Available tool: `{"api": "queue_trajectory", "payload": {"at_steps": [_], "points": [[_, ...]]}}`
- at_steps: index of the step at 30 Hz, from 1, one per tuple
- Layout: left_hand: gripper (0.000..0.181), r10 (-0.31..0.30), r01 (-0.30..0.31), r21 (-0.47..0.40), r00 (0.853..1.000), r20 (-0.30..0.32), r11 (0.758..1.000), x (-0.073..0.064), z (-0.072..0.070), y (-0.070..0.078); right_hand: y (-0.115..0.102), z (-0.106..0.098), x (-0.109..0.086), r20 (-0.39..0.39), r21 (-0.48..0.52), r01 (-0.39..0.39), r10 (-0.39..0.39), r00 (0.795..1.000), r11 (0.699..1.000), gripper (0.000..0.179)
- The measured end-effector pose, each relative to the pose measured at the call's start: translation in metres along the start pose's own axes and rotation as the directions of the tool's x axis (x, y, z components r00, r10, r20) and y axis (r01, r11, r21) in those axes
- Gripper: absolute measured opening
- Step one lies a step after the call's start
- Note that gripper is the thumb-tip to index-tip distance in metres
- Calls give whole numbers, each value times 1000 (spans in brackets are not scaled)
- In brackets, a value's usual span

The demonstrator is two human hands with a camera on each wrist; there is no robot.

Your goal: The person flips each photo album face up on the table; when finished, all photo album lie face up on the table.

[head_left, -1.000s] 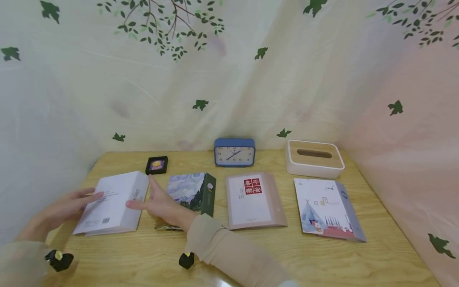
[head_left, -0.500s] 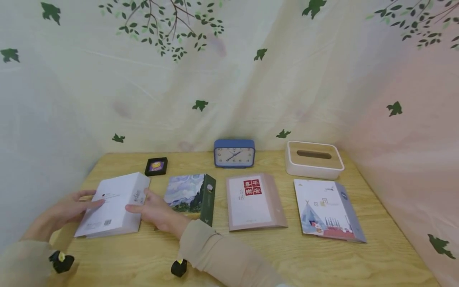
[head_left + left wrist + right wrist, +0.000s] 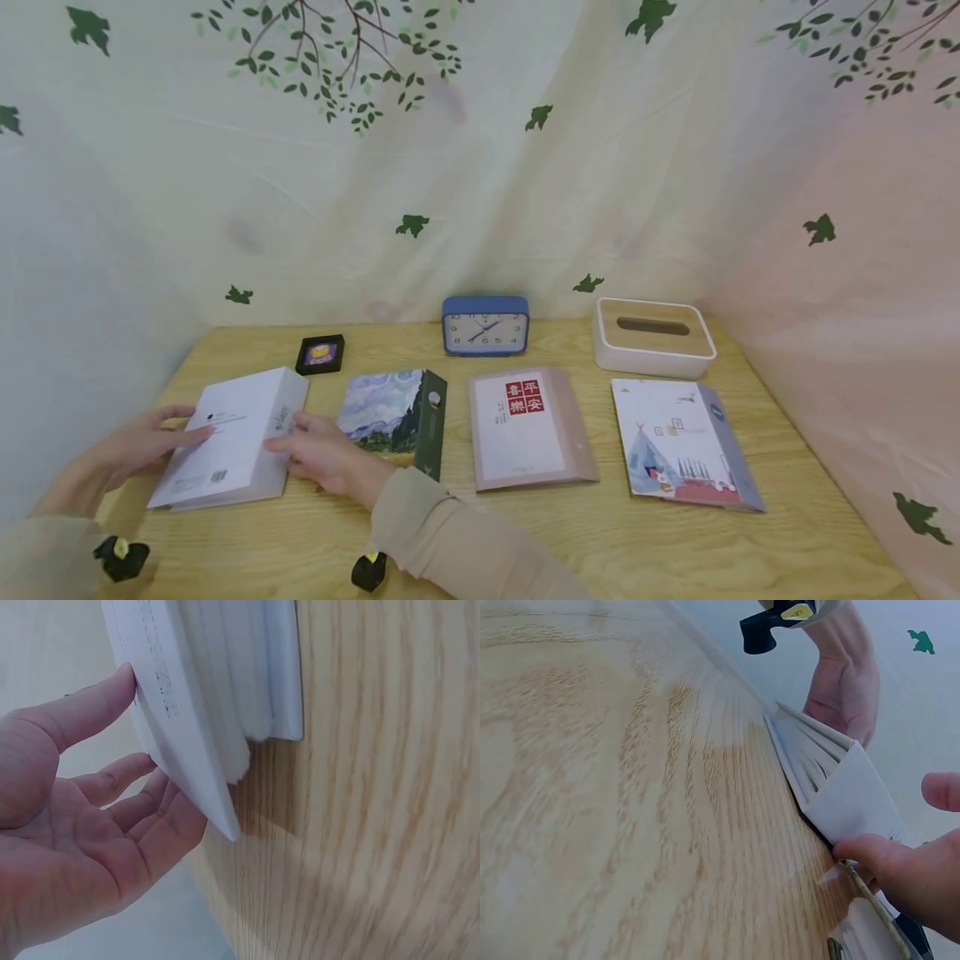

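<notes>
A thick white book (image 3: 236, 433) lies at the table's left with its spine to the right and its cover raised at a slant. My left hand (image 3: 142, 446) holds its left edge, the thumb on the cover and the other fingers at the edge, partly hidden behind it in the left wrist view. My right hand (image 3: 330, 458) touches the spine with its fingertips, mostly extended. Just right of that hand lies a book with a landscape painting on its cover (image 3: 386, 412), partly covered by the hand. In the right wrist view, a fingertip meets the white spine (image 3: 859, 799) low down.
Behind the books stand a small black frame (image 3: 320, 354), a blue alarm clock (image 3: 485, 327) and a white tissue box with a wooden top (image 3: 654, 337). A pink book (image 3: 528, 429) and a book with a tent picture (image 3: 682, 442) lie to the right. A printed curtain (image 3: 480, 167) hangs behind.
My right hand has slid along the spine toward the near side, uncovering more of the painting book. The left hand keeps its place on the white book. The head view has shifted slightly.
</notes>
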State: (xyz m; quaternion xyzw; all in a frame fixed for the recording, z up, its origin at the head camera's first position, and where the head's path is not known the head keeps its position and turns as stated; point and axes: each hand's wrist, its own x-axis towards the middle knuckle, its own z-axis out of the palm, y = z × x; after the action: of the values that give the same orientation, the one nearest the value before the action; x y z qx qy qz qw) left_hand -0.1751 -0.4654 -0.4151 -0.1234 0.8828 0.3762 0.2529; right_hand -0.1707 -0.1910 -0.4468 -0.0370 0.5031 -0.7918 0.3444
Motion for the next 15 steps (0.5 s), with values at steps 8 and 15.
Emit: {"api": "queue_trajectory", "payload": {"at_steps": [8, 15], "points": [[107, -10, 10, -3, 1000, -21, 1000, 0, -1, 2, 1, -1, -1, -3, 68, -7, 7, 1000, 998, 60], [106, 6, -6, -1, 1000, -28, 1000, -1, 0, -2, 3, -1, 0, -3, 100, -3, 4, 1000, 995, 61]]}}
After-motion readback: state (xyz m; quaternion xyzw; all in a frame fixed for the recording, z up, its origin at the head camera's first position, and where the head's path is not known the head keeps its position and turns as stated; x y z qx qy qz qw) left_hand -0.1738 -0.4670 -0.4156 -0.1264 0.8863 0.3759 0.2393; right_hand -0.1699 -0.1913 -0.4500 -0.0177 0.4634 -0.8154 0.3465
